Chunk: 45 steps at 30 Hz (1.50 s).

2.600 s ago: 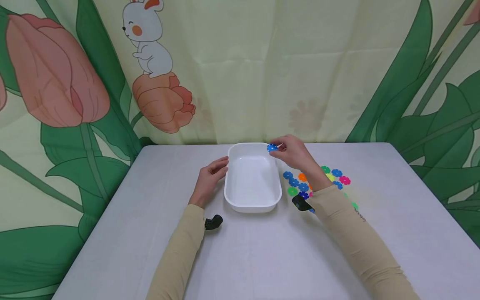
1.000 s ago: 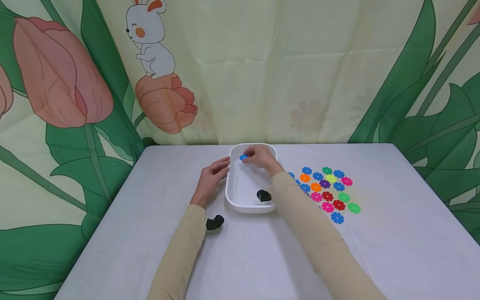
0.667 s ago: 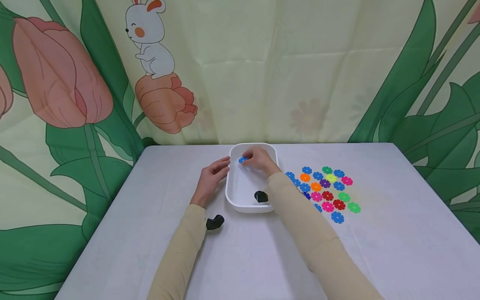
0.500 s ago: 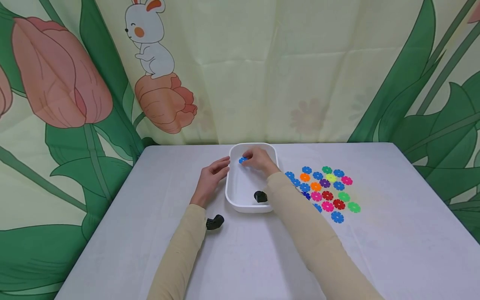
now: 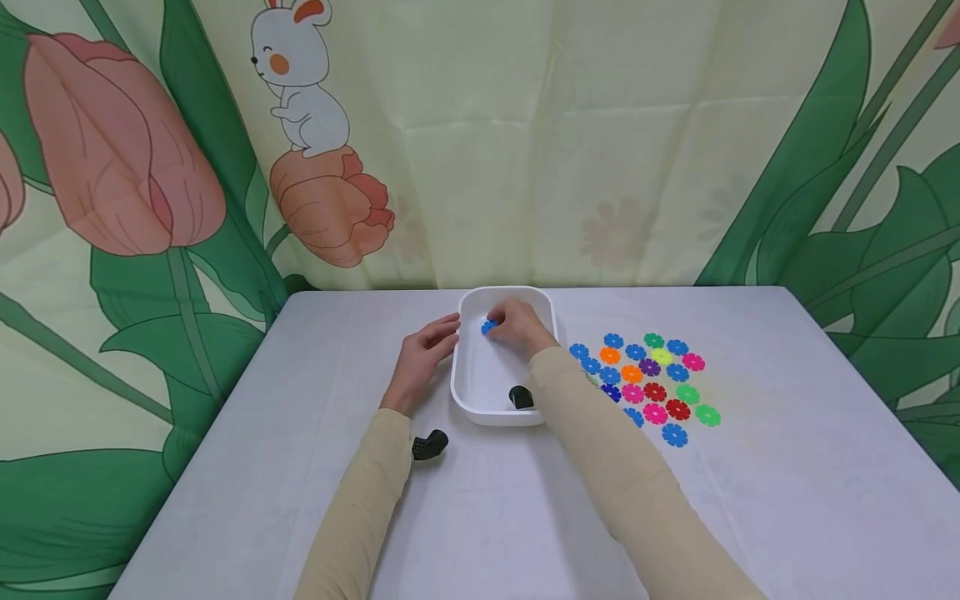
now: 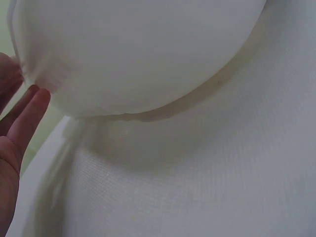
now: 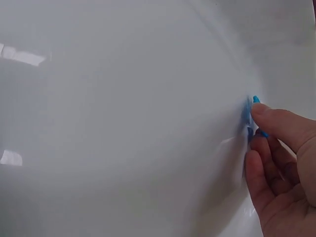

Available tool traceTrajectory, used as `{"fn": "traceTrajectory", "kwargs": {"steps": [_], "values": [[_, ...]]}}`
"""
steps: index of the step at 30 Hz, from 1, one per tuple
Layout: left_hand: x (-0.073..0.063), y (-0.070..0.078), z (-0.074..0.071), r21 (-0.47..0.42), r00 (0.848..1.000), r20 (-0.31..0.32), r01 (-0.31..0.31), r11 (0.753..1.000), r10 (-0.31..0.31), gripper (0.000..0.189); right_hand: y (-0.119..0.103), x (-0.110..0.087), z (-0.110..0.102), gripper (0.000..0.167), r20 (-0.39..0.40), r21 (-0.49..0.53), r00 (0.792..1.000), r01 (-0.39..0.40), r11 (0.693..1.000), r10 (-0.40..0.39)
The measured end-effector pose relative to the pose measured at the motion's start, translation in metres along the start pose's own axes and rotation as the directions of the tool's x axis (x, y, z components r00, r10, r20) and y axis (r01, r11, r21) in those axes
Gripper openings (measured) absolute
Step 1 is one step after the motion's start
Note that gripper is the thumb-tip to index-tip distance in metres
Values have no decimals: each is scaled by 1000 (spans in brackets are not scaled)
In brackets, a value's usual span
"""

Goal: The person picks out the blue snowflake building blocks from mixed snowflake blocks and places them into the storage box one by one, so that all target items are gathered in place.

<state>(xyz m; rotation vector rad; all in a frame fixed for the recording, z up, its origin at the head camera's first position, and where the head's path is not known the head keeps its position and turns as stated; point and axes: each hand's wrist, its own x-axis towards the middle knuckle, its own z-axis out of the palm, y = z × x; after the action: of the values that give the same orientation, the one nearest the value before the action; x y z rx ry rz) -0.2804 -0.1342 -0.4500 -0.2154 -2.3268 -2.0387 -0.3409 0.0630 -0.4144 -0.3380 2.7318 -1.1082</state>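
A light pinch suits this thin blue piece (image 5: 488, 327): I should lower it gently to the floor of the white tray (image 5: 480, 387), then part thumb and fingers evenly so it doesn't flip. My left hand (image 5: 420, 358), fingers loosely extended, touches the tray's left wall. My right hand (image 5: 521, 327) pinches the piece at its fingertips, inside the tray, near the middle of the table's (image 5: 225, 500) far edge; whether it touches the floor, I cannot tell.
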Motion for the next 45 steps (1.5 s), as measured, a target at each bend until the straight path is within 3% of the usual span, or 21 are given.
{"fn": "traceTrajectory", "kwargs": {"steps": [8,15,27,34,45], "values": [[1,0,0,13,1000,-1,29,1000,-29,30,-1,0,1,34,0,-30,1000,5,1000,-5],[2,0,0,14,1000,-2,26,1000,-26,31,0,3,2,32,-1,-115,999,40,993,-40],[2,-1,-1,22,999,3,36,999,-36,30,1,4,6,32,-14,-102,1000,26,994,-28],[2,-1,-1,8,1000,8,15,1000,-15,31,2,7,8,28,-35,-120,997,57,991,-62],[3,-2,-2,23,1000,7,24,999,-24,35,-3,5,9,28,-41,-110,999,13,994,-18]]}}
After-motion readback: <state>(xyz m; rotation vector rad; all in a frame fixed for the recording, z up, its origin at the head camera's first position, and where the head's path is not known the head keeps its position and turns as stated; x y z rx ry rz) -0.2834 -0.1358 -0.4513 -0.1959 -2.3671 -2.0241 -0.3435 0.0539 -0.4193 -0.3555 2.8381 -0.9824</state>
